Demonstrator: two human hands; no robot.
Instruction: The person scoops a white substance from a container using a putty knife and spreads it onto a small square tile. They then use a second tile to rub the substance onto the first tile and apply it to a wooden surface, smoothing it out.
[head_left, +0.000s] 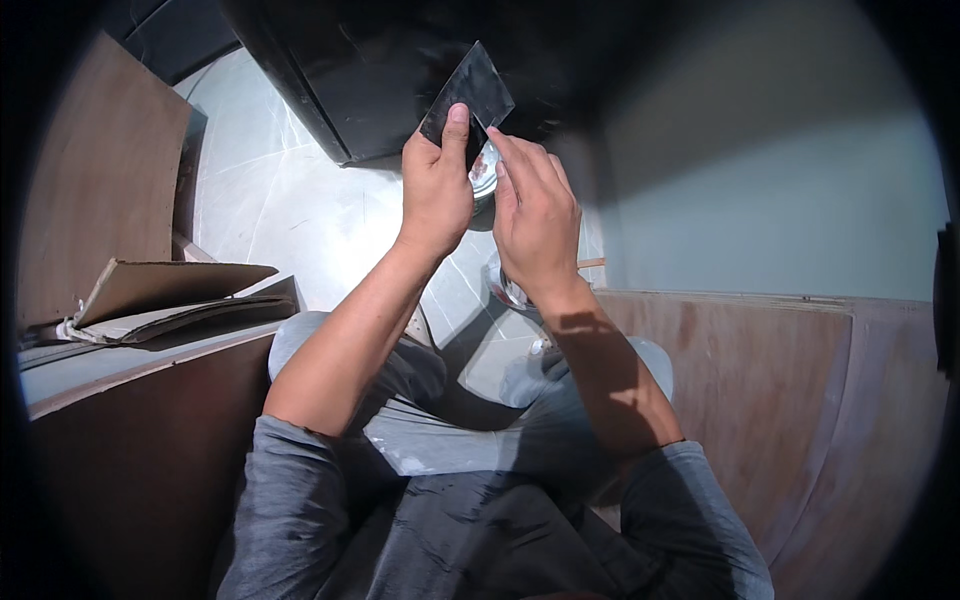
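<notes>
My left hand (441, 184) grips a thin, dark, flat plate (474, 84), its thumb pressed on the upper face and one corner pointing away from me. Close on the right is my right hand (538, 195), its index fingertip at the plate's lower right edge. Whether those fingers pinch anything is hidden. Between the hands, below them, part of a round metal can (484, 172) with a shiny rim shows. A second shiny round container (507, 283) stands on the floor, partly covered by my right wrist.
A large black cabinet-like block (360, 90) stands ahead over the pale marbled floor (330, 217). Wooden panels (105, 180) and folded cardboard (172, 292) are at left. On the right are a grey-green wall (765, 210) and a low wooden panel (735, 367). My knees are bent below.
</notes>
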